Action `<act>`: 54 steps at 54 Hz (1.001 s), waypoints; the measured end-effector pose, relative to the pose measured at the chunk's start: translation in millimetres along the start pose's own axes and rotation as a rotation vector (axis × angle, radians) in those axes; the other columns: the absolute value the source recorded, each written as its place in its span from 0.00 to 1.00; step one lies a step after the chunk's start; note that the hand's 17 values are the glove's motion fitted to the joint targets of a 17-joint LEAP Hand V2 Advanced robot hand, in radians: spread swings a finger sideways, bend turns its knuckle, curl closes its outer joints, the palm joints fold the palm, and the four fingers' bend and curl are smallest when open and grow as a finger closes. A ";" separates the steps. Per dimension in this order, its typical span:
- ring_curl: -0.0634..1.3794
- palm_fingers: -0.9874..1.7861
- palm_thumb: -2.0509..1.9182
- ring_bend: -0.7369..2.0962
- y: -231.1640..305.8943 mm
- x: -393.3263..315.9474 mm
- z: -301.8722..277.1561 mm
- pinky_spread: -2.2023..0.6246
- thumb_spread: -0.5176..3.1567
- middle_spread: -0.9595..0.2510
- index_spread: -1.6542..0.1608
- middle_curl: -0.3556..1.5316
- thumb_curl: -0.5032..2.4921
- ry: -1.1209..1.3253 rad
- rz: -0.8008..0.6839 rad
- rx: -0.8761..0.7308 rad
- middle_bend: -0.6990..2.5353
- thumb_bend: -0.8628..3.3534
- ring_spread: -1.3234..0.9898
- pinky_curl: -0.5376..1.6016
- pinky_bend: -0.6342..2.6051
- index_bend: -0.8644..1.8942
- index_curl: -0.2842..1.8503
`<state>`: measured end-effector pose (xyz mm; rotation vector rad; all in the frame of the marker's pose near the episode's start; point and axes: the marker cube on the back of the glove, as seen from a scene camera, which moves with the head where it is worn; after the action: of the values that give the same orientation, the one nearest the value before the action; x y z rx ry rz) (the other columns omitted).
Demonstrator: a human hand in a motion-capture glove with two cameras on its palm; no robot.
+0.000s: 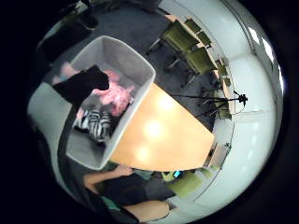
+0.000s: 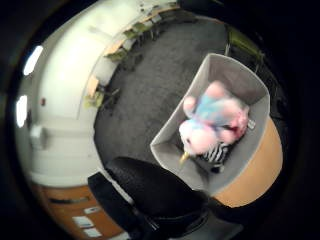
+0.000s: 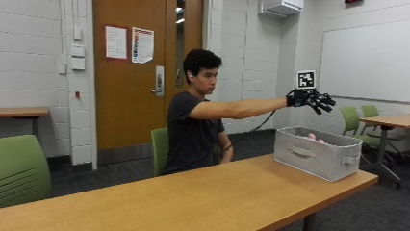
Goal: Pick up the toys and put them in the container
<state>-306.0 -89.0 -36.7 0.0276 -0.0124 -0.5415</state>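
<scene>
My gloved right hand is stretched out at arm's length, high above the grey fabric container at the right end of the wooden table. Its fingers are spread and hold nothing. Inside the container lies a pink and light-blue plush toy on top of a black-and-white striped toy. The little finger side palm view shows the same pink toy and striped toy in the container, partly behind a black gloved finger. A bit of pink shows over the rim.
The person sits on a green chair behind the table, the bare left arm down by the table edge. More green chairs and a second table stand to the right. A tripod stands on the carpet beyond.
</scene>
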 end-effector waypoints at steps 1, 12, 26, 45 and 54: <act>0.36 0.38 0.46 0.56 1.4 -5.0 -1.5 0.67 0.38 0.60 0.70 0.48 0.33 -0.009 -0.006 0.004 0.25 0.15 0.45 0.49 0.60 0.33 0.26; 0.31 0.36 0.45 0.56 34.0 40.1 -13.6 0.71 0.37 0.68 0.71 0.45 0.27 -0.048 -0.007 0.046 0.28 0.16 0.49 0.46 0.61 0.36 0.24; 0.27 0.36 0.46 0.50 105.6 179.6 -12.7 0.74 0.38 0.68 0.71 0.45 0.23 0.083 0.344 0.070 0.29 0.17 0.49 0.43 0.56 0.39 0.27; 0.24 0.38 0.47 0.47 191.6 290.9 8.9 0.75 0.39 0.68 0.71 0.44 0.20 0.079 0.546 0.100 0.29 0.17 0.48 0.40 0.52 0.38 0.30; 0.24 0.38 0.47 0.46 216.0 314.3 26.5 0.75 0.39 0.67 0.71 0.43 0.20 0.052 0.571 0.066 0.28 0.17 0.48 0.40 0.51 0.38 0.30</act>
<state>74.1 -66.6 -2.4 0.0993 0.0130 0.0308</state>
